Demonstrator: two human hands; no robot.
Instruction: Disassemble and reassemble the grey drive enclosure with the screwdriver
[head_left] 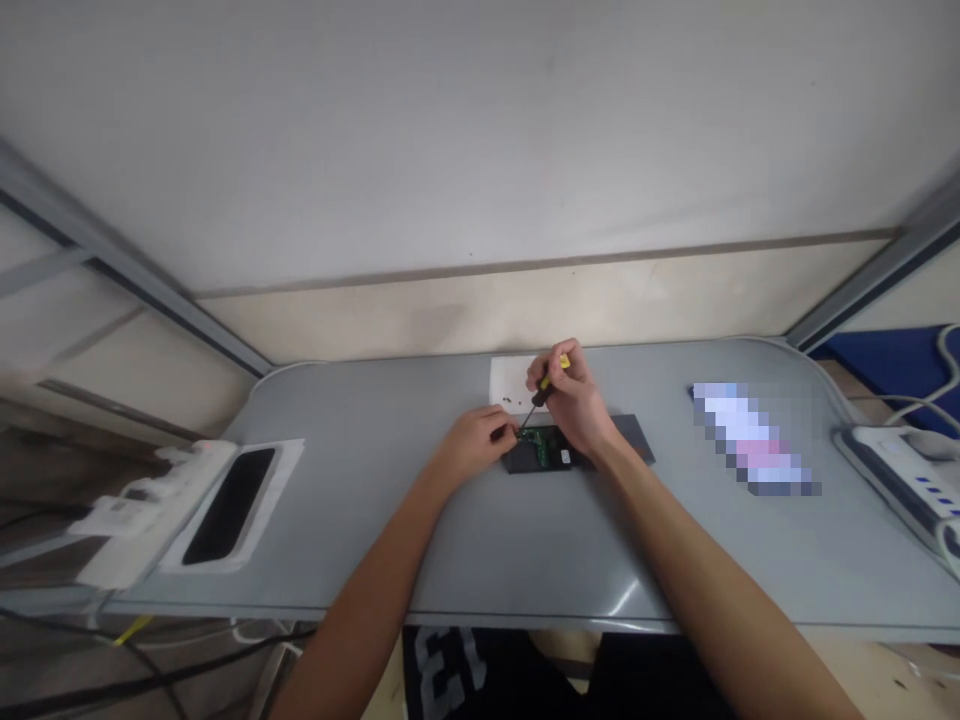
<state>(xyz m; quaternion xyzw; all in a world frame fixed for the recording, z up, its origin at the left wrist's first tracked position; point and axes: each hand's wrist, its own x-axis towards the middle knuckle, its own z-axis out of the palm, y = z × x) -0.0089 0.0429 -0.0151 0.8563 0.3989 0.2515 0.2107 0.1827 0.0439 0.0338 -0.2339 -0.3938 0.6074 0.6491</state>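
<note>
A black device lies opened on the grey table, its green circuit board (541, 447) exposed and a small white label on its right part. My right hand (579, 405) grips a screwdriver (539, 395) with a yellow and black handle. The tool slants down to the left, its tip at the upper left of the board. Close to that tip, my left hand (476, 443) has thumb and fingers bent together at the device's left corner; whatever they pinch is too small to make out. A dark flat panel (636, 437) lies to the right, partly behind my right wrist.
Behind the device, a white sheet (504, 377) carries several tiny dark bits. A dark phone (229, 505) lies on a white sheet at the left, beside a white power strip (161, 520) with plugs. At the right are a blurred-out bright object (750, 440) and another power strip (900, 480).
</note>
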